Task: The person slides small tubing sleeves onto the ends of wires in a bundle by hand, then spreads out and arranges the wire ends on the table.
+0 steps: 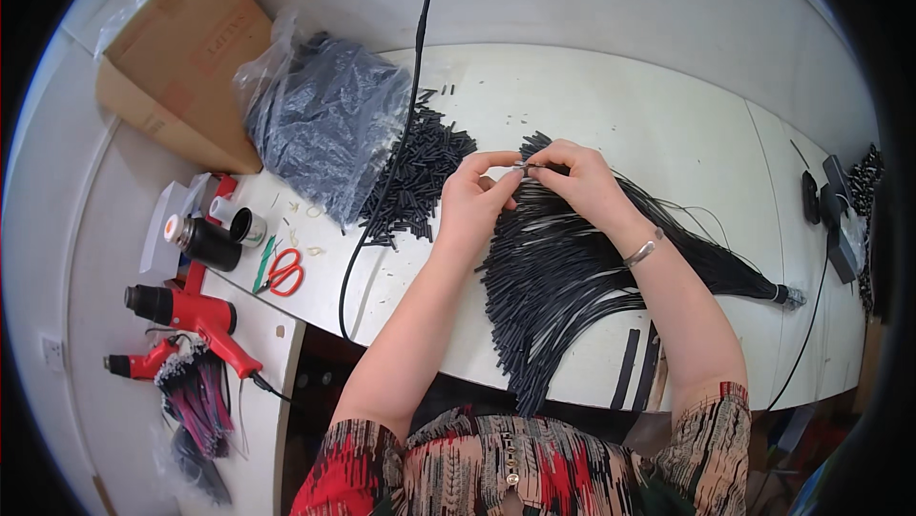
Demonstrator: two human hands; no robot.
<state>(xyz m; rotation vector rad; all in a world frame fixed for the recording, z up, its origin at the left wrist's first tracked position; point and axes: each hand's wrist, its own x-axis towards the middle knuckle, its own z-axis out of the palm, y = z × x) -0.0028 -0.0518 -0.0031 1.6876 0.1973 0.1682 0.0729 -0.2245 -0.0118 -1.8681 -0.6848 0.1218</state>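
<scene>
My left hand [472,199] and my right hand [584,190] meet fingertip to fingertip above the far end of a fanned bundle of thin black wires [572,249]. Each pinches with thumb and index finger. A dark wire end runs within my right hand's grip; the small piece at my left fingertips is too small to make out. Short black sleeves cover the bundle's spread ends, and its other end is gathered and tied at the right. To the left of my left hand lies a heap of short black tube pieces [415,182].
A clear plastic bag of dark pieces [329,120] leans by a cardboard box [191,63]. Red-handled scissors [284,274], a black bottle [210,244] and a red heat gun [196,311] are at left. A black cable [412,106] hangs across the table. Black adapters [840,220] sit at right.
</scene>
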